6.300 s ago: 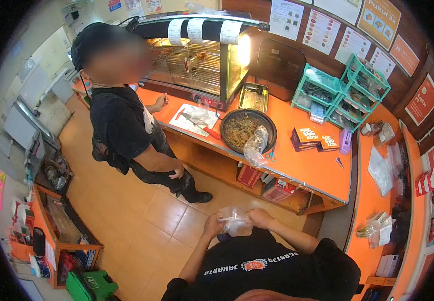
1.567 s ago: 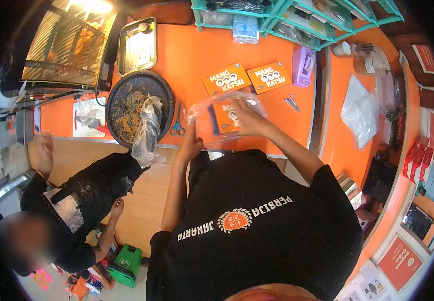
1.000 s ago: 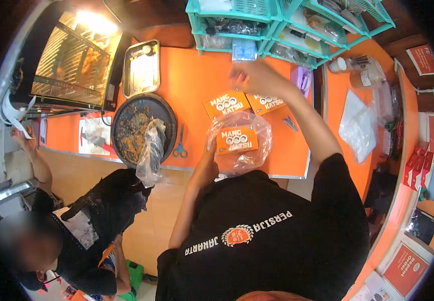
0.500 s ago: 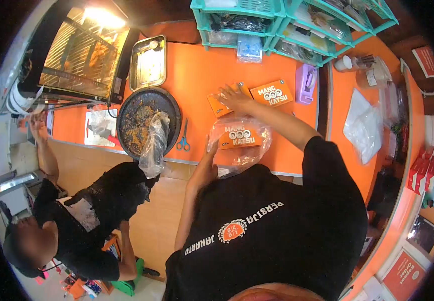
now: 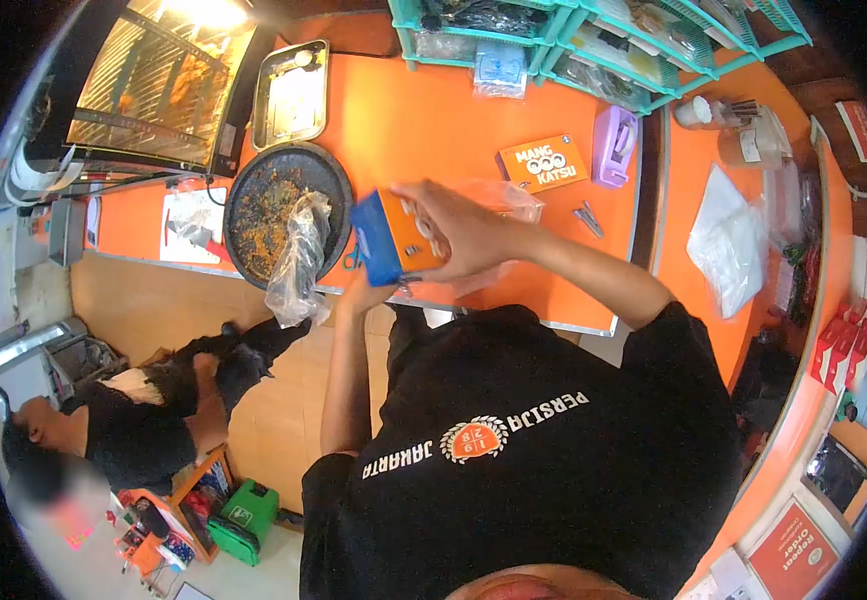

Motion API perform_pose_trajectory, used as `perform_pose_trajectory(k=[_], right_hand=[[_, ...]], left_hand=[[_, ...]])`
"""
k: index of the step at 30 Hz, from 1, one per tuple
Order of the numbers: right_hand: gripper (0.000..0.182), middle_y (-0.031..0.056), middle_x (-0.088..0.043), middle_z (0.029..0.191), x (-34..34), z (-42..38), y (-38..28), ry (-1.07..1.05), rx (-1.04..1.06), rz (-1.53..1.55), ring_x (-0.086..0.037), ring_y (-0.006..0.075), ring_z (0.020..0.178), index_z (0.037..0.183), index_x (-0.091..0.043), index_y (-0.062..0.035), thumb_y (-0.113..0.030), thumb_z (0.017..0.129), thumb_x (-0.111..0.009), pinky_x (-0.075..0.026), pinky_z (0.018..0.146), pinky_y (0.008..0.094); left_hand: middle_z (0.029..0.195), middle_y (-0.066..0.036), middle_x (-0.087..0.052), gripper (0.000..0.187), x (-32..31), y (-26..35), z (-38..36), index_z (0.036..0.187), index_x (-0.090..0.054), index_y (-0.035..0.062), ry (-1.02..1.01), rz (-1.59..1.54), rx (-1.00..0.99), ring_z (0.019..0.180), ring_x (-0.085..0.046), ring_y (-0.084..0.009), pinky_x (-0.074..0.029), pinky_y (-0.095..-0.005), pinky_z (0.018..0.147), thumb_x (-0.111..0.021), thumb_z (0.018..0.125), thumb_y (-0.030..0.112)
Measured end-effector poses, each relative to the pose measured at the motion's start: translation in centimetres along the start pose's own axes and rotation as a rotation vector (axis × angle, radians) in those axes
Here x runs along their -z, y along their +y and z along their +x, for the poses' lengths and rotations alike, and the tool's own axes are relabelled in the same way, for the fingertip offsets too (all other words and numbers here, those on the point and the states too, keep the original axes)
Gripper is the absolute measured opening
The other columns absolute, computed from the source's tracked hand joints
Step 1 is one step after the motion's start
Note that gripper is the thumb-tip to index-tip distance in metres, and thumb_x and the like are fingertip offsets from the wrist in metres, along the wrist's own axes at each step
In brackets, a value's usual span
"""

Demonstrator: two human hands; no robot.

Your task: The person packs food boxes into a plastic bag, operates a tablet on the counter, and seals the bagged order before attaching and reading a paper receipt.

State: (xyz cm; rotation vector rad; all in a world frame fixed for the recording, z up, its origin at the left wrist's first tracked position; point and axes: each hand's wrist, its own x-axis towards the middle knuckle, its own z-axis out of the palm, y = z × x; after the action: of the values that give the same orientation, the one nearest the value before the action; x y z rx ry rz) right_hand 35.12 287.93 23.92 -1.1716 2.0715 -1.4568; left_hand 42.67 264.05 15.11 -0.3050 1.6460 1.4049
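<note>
Both hands hold an orange and blue box (image 5: pixel 377 240), tilted up above the table's front edge. My right hand (image 5: pixel 463 232) grips its upper right side. Below it, my left hand (image 5: pixel 368 292) supports the bottom corner, its fingers partly hidden by the box. Clear plastic (image 5: pixel 513 200) lies behind my right hand and wrist. Another orange box (image 5: pixel 543 163) marked "MANG KATSU" lies flat farther back. The scissors (image 5: pixel 353 260) are mostly covered by the box. To the left, a round dark tray (image 5: pixel 238 190) bears crumbs and a crumpled plastic bag (image 5: pixel 301 262).
A purple tape dispenser (image 5: pixel 614 148) and a small stapler-like item (image 5: pixel 587 218) are on the right. A metal tray (image 5: pixel 321 95) and heated display (image 5: pixel 153 90) stand back left. Green racks (image 5: pixel 603 80) line the back. Another person (image 5: pixel 133 430) is at lower left.
The hands have moved left from the table and now lift a box together. Only one box remains lying visible at the back. The other person has turned and moved lower, arm down.
</note>
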Motion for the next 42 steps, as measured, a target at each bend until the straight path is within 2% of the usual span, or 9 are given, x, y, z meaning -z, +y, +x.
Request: perform_pose_trajectory(k=[2, 6, 13, 18, 23, 26, 31, 35, 42], right_hand=[[0.107, 0.0212, -0.052, 0.131, -1.5, -3.1, 3.0, 0.003, -0.04, -0.236, -0.054, 0.0377, 0.121, 0.158, -0.029, -0.0063, -0.017, 0.068, -0.087, -0.045, 0.104, 0.0494], [0.107, 0.0233, -0.048, 0.142, -3.4, -7.8, 8.1, -0.11, -0.253, -0.711, -0.043, 0.0443, 0.137, 0.159, -0.03, -0.0096, -0.02, 0.069, -0.088, -0.038, 0.111, 0.0582], [0.081, 0.0197, -0.048, 0.15, -4.3, -7.6, 5.1, 0.17, -0.201, -0.683, -0.043, 0.0398, 0.141, 0.149, -0.047, -0.0082, -0.03, 0.08, -0.083, -0.038, 0.115, 0.0561], [0.04, 0.0143, -0.058, 0.14, -7.2, -14.2, 1.2, 0.576, -0.171, -0.63, -0.053, 0.0348, 0.133, 0.129, -0.063, -0.0053, -0.023, 0.094, -0.069, -0.043, 0.112, 0.0469], [0.028, 0.0115, -0.065, 0.115, -19.3, -28.4, -4.4, 1.026, -0.517, -0.736, -0.06, 0.0333, 0.117, 0.096, -0.069, -0.0018, -0.029, 0.091, -0.067, -0.048, 0.1, 0.0481], [0.022, 0.0104, -0.065, 0.121, -30.6, -37.1, -10.3, 1.24, -0.887, -0.789, -0.061, 0.0315, 0.116, 0.105, -0.07, -0.0072, -0.026, 0.095, -0.067, -0.047, 0.099, 0.0459], [0.016, 0.0177, -0.072, 0.102, -53.1, -53.0, -18.4, 1.907, -1.345, -0.959, -0.067, 0.0365, 0.103, 0.093, -0.075, -0.0017, -0.015, 0.086, -0.069, -0.052, 0.092, 0.0476], [0.045, 0.0228, -0.055, 0.138, -64.1, -62.5, -26.0, 1.918, -2.062, -0.963, -0.049, 0.0419, 0.131, 0.122, -0.065, -0.0053, -0.034, 0.088, -0.072, -0.043, 0.103, 0.0555], [0.068, 0.0245, -0.025, 0.165, -64.4, -80.4, -28.8, 1.778, -1.914, -0.891, -0.014, 0.0479, 0.155, 0.147, -0.052, -0.0081, -0.049, 0.095, -0.066, -0.015, 0.12, 0.0698]], left_hand=[[0.162, -0.02, -0.037, 0.091, 0.1, -0.3, -0.3, 0.165, -0.018, 0.0057, 0.166, 0.307, -0.632, 0.149, -0.04, -0.0313, -0.04, -0.0394, 0.116, -0.066, 0.089, -0.009], [0.171, -0.029, -0.002, 0.104, -0.4, -4.0, 1.9, 0.165, -0.002, -0.0013, 0.074, 0.258, -0.461, 0.16, 0.0, -0.0325, -0.012, -0.0393, 0.129, -0.058, 0.078, -0.013], [0.172, -0.026, -0.009, 0.109, -5.5, 3.0, -2.6, 0.166, -0.011, 0.0053, 0.167, 0.632, -0.622, 0.16, 0.001, -0.0371, -0.009, -0.0405, 0.129, -0.041, 0.066, -0.022], [0.172, -0.025, -0.008, 0.095, -5.5, 3.3, -7.0, 0.166, -0.02, 0.0112, 0.417, 0.913, -0.828, 0.16, 0.002, -0.039, -0.006, -0.0499, 0.129, -0.044, 0.079, -0.019], [0.17, -0.028, -0.007, 0.067, -6.6, -1.5, -8.8, 0.162, -0.03, 0.0077, 0.544, 0.896, -1.006, 0.155, -0.016, -0.0467, -0.016, -0.0604, 0.124, -0.06, 0.104, 0.024], [0.166, -0.031, -0.017, 0.07, -7.1, -7.0, -6.6, 0.159, -0.034, 0.0068, 0.837, 1.294, -1.312, 0.153, -0.018, -0.0491, -0.019, -0.0666, 0.121, -0.059, 0.104, 0.041], [0.159, -0.031, -0.036, 0.061, -14.2, -18.8, -4.2, 0.155, -0.038, -0.001, 0.407, 1.16, -1.562, 0.147, -0.034, -0.0467, -0.026, -0.0582, 0.122, -0.058, 0.105, 0.027], [0.14, -0.026, -0.055, 0.049, -21.7, -27.4, -6.8, 0.147, -0.046, -0.0042, -0.557, 1.132, -0.685, 0.133, -0.052, -0.0352, -0.04, -0.0456, 0.113, -0.057, 0.103, 0.016], [0.117, -0.014, -0.067, 0.04, -35.2, -42.3, -8.0, 0.139, -0.057, 0.001, -0.934, 1.263, -0.343, 0.109, -0.064, -0.0255, -0.05, -0.0357, 0.099, -0.061, 0.103, 0.019]])
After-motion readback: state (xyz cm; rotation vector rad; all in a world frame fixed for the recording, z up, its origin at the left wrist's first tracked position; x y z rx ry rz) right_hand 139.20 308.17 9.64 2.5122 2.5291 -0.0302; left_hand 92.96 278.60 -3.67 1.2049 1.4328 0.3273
